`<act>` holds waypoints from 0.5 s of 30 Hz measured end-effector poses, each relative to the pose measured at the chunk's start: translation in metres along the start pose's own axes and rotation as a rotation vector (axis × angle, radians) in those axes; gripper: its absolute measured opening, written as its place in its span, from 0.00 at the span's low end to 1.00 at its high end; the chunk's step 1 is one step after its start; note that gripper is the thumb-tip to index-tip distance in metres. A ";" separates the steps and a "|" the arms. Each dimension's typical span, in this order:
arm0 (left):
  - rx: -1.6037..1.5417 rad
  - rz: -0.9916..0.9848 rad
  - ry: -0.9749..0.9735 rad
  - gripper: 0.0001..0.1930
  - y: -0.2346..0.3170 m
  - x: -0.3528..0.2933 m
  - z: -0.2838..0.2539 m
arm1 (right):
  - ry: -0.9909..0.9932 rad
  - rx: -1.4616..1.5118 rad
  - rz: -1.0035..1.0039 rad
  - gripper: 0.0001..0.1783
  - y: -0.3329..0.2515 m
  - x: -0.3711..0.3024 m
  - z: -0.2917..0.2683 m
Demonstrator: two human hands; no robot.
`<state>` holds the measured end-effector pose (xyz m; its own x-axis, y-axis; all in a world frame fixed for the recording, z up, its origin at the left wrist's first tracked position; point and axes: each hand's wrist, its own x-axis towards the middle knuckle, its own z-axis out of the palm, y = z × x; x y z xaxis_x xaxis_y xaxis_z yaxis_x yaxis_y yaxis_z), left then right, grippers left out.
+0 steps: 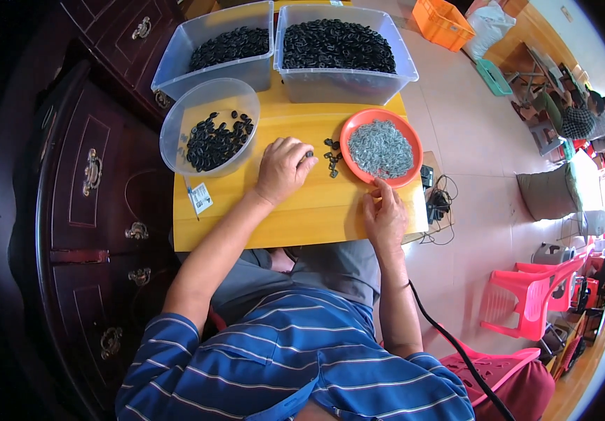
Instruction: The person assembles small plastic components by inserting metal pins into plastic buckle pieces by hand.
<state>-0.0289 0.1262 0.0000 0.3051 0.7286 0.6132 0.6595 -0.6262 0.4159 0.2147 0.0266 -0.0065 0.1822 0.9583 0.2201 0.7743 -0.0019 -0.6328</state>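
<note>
My left hand [285,168] is over the middle of the yellow table, its fingers closed on a small black part [308,154] that shows between thumb and fingertips. Just right of it lies a small group of black pieces [332,158]. An orange round plate [348,156] holds a heap of small shiny clear or silvery pieces [381,147]. At the plate's near rim is my right hand [386,214], fingers curled and drawn together. Whatever its fingertips hold is too small to make out. Left of my left hand, a round clear tub [170,140] contains loose black parts [218,144].
Two clear bins, one at the back left [176,67] and one at the back right [348,88], hold many black parts. A white label card [201,198] lies near the table's left edge. Dark cabinets [81,175] stand close on the left. Cables [440,203] and a pink chair [534,295] are right.
</note>
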 end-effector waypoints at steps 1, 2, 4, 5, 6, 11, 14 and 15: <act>-0.001 0.002 -0.002 0.09 0.005 -0.002 0.001 | -0.003 -0.003 0.008 0.23 0.001 0.000 0.000; 0.003 0.002 -0.036 0.09 0.010 -0.005 0.002 | -0.002 -0.004 0.010 0.23 0.001 0.000 0.000; -0.029 0.000 -0.119 0.08 0.022 -0.010 0.000 | -0.006 -0.006 0.011 0.23 0.001 -0.001 -0.001; -0.028 0.000 -0.121 0.08 0.025 -0.014 0.003 | -0.007 -0.004 0.012 0.23 0.001 -0.001 -0.002; -0.106 -0.044 -0.162 0.07 0.028 -0.019 0.007 | 0.015 0.010 0.002 0.22 0.000 -0.002 -0.003; -0.232 -0.112 -0.157 0.05 0.042 -0.026 0.009 | 0.103 0.189 0.004 0.19 -0.016 -0.011 -0.004; -0.210 -0.184 -0.124 0.06 0.045 -0.029 0.004 | 0.114 0.300 -0.020 0.16 -0.016 -0.013 -0.001; -0.209 -0.182 -0.125 0.06 0.042 -0.030 0.002 | 0.126 0.285 -0.061 0.15 -0.012 -0.013 0.002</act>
<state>-0.0086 0.0785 -0.0024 0.2856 0.8546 0.4336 0.5593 -0.5161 0.6487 0.2018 0.0150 -0.0036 0.2283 0.9111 0.3431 0.5881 0.1518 -0.7945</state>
